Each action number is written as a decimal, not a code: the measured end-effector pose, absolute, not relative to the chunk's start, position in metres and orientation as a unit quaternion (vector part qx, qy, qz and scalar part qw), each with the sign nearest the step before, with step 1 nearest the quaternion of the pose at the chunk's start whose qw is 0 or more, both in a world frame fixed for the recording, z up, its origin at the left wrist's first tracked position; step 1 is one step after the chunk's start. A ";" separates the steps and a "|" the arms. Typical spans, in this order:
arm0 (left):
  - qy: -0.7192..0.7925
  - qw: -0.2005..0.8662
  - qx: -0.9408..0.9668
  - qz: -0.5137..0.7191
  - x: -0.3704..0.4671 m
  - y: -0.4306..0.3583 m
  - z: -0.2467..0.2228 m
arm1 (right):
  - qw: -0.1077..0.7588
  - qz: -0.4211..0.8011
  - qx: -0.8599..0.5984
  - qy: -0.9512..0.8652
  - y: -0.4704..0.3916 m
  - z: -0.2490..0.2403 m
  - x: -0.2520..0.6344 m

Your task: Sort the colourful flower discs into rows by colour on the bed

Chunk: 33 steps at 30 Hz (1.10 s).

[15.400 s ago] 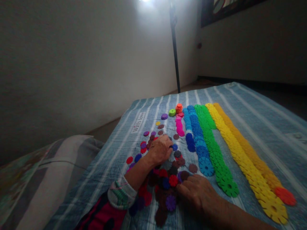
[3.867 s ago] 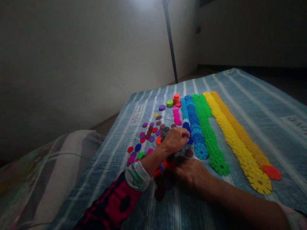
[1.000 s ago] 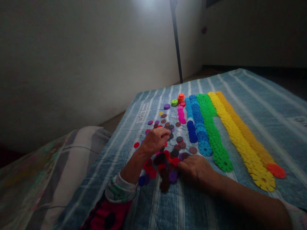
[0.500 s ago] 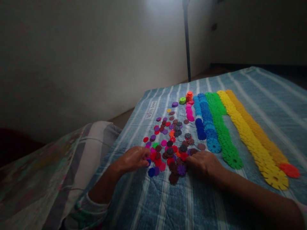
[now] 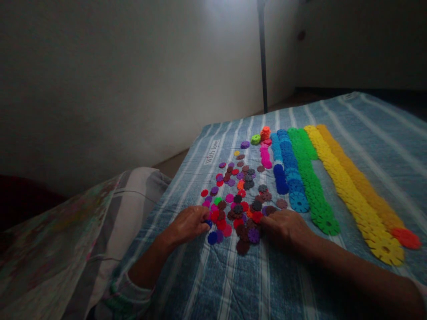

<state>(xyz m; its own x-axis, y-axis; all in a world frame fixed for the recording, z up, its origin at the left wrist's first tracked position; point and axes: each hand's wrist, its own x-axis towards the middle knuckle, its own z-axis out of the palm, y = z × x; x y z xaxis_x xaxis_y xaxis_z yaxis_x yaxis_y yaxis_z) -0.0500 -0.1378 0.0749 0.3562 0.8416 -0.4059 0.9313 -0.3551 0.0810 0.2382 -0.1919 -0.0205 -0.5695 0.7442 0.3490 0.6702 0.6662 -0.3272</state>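
Note:
A loose pile of notched plastic discs (image 5: 238, 222) in red, brown, purple, pink and black lies between my hands. My left hand (image 5: 189, 224) is at the pile's left edge with its fingers closed, beside a dark blue disc (image 5: 212, 238); what its fingertips hold is too small to tell. At the right edge my right hand (image 5: 283, 229) has curled fingers touching the pile near a red disc (image 5: 257, 217); its fingertips are partly hidden. Overlapping rows of blue (image 5: 299, 202), green (image 5: 325, 222), yellow (image 5: 387, 250) and orange discs (image 5: 370, 191) run away to the right.
A striped blue cloth (image 5: 207, 271) covers the surface. Short pink (image 5: 266, 158) and dark blue rows (image 5: 280, 180) lie beyond the pile, near small orange and lime stacks. A dark pole (image 5: 263, 62) stands behind the far edge. Patterned fabric (image 5: 43, 249) lies at left.
The view has shifted very slightly. Both hands stay in nearly the same places by the pile, and the discs show no clear movement.

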 end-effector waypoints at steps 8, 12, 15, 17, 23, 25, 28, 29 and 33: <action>0.519 0.231 0.820 -0.060 -0.036 -0.137 0.096 | 0.225 0.057 -0.407 -0.884 -0.190 -0.022 0.237; 0.477 0.222 0.850 -0.005 0.010 -0.128 0.095 | 0.234 0.045 -0.397 -0.886 -0.188 -0.024 0.236; 0.431 0.198 0.880 0.023 0.056 -0.115 0.083 | 0.250 0.024 -0.392 -0.885 -0.186 -0.028 0.236; 0.399 0.186 0.897 0.042 0.085 -0.107 0.072 | 0.255 0.017 -0.394 -0.883 -0.185 -0.030 0.235; 0.373 0.146 0.914 0.059 0.137 -0.088 0.046 | 0.265 0.025 -0.396 -0.879 -0.184 -0.024 0.233; 0.370 0.132 0.917 0.063 0.144 -0.085 0.042 | 0.262 0.023 -0.397 -0.879 -0.183 -0.024 0.232; 0.362 0.115 0.923 0.068 0.148 -0.083 0.038 | 0.263 0.017 -0.393 -0.881 -0.182 -0.027 0.232; 0.359 0.111 0.924 0.072 0.148 -0.083 0.038 | 0.265 0.015 -0.393 -0.881 -0.181 -0.029 0.232; 0.368 0.104 0.920 0.086 0.137 -0.083 0.050 | 0.258 0.022 -0.392 -0.883 -0.182 -0.031 0.233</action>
<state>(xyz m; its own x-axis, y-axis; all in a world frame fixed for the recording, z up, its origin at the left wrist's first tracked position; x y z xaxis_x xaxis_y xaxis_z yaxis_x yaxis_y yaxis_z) 0.1367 -0.0825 0.0496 0.7141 0.6953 0.0812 0.6595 -0.7072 0.2548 0.2330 -0.1816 -0.0313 -0.5593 0.7034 0.4386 0.6808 0.6917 -0.2411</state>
